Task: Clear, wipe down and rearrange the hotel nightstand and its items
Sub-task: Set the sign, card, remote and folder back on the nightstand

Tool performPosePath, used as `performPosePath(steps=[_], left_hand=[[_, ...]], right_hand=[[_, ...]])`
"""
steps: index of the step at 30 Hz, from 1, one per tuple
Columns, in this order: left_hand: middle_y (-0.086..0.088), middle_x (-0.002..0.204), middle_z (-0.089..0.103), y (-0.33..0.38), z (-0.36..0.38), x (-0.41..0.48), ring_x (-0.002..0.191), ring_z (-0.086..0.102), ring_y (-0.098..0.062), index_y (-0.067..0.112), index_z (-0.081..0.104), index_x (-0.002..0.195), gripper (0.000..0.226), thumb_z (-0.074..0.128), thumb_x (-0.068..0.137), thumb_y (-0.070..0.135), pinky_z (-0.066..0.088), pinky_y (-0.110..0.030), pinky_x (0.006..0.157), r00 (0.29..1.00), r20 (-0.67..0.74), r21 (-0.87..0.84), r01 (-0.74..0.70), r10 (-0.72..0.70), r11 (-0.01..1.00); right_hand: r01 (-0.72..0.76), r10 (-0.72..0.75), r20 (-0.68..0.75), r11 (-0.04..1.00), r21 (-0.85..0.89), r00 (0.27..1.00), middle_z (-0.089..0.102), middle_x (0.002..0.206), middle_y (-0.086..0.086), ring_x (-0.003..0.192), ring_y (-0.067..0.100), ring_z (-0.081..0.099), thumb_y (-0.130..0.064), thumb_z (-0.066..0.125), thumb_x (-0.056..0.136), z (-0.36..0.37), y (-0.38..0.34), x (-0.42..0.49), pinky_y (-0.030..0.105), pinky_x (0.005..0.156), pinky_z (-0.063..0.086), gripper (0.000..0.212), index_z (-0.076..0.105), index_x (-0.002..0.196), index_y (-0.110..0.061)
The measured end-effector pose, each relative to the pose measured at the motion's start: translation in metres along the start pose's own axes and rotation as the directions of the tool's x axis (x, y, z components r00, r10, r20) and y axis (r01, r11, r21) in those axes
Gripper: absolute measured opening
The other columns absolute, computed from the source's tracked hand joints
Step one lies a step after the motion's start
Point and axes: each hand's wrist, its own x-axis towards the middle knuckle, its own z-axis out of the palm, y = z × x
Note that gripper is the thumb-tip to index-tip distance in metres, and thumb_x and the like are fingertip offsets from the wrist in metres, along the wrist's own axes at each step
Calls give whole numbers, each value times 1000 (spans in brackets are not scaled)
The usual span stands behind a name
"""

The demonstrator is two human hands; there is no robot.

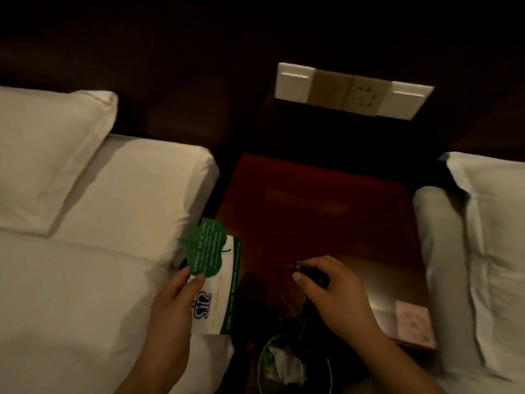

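The dark red wooden nightstand (pixel 318 194) stands between two white beds. My left hand (pixel 173 300) pinches a green leaf-shaped card (pixel 203 248) together with a white and green hotel card (pixel 220 294), held over the nightstand's left front corner and the bed's edge. My right hand (pixel 332 291) is closed on a small dark object (pixel 311 273) just above the nightstand's front; what the object is stays unclear in the dim light. A small pink notepad (pixel 414 322) lies on the nightstand's front right corner.
A waste bin (pixel 292 365) holding crumpled paper stands on the floor below the nightstand's front. A switch and socket panel (pixel 352 91) sits on the dark wall behind. White pillows lie on the left bed (pixel 48 155) and on the right bed (pixel 494 237).
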Motion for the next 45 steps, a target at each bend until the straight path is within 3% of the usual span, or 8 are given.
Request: performPosePath(steps=[4, 7, 13, 19, 27, 33, 41, 45], left_hand=[[12, 85, 78, -11, 61, 18, 72, 74, -4, 43, 76, 85, 31, 58, 96, 19, 52, -37, 66, 999, 29, 124, 36, -40, 992], [-1, 97, 78, -23, 107, 33, 91, 74, -24, 36, 74, 104, 22, 59, 97, 20, 58, -53, 85, 994, 92, 200, 43, -62, 979], [11, 75, 77, -42, 200, 59, 64, 72, -6, 29, 74, 95, 29, 55, 96, 7, 52, -20, 48, 973, 229, 273, -34, -30, 961], [-1, 113, 72, -49, 245, 83, 100, 68, -22, 21, 66, 122, 27, 53, 100, 14, 56, -45, 90, 986, 168, 312, -52, -2, 949], [12, 101, 71, -65, 243, 94, 97, 68, -13, 32, 65, 117, 30, 53, 100, 10, 55, -31, 78, 976, 216, 376, -113, 31, 920], [7, 113, 71, -73, 233, 93, 104, 67, -18, 30, 59, 130, 37, 60, 96, 17, 54, -46, 95, 968, 251, 465, -135, 16, 875], [16, 107, 62, -66, 198, 74, 102, 63, -13, 32, 46, 141, 49, 63, 95, 28, 53, -48, 96, 972, 233, 466, -95, -18, 880], [6, 102, 68, -55, 139, 51, 95, 66, -10, 38, 57, 126, 39, 63, 94, 16, 56, -35, 76, 986, 165, 364, -79, 19, 928]], right_hand=[[-73, 66, -91, 994, -79, 994, 62, 93, -18, 87, -5, 58, -38, 68, 86, -43, 53, 9, 10, 70, 45, 9, 64, 92, -44], [-171, 149, -129, 970, -174, 980, 64, 93, -12, 79, 3, 61, -40, 66, 87, -64, 99, 15, 22, 66, 49, 18, 70, 102, -30], [-304, 244, -207, 888, -344, 947, 67, 106, 1, 83, 17, 63, -37, 62, 91, -91, 172, 21, 27, 64, 49, 26, 68, 113, -23], [-392, 280, -307, 822, -414, 910, 60, 96, 2, 80, 21, 59, -38, 60, 92, -98, 212, 27, 35, 64, 52, 22, 68, 103, -20], [-433, 272, -377, 778, -456, 886, 58, 104, 0, 90, 22, 57, -40, 68, 85, -73, 238, 1, 31, 69, 50, 26, 67, 103, -22], [-382, 109, -429, 682, -624, 896, 54, 125, 2, 109, 28, 50, -51, 58, 88, -56, 248, -3, 44, 83, 45, 42, 59, 120, -25], [-422, 188, -407, 656, -626, 894, 50, 138, 6, 123, 32, 46, -66, 47, 87, -63, 228, 2, 50, 92, 44, 60, 55, 128, -23], [-285, 68, -349, 731, -621, 935, 53, 133, 7, 122, 33, 45, -59, 43, 86, -55, 183, 3, 50, 94, 42, 54, 55, 121, -20]])
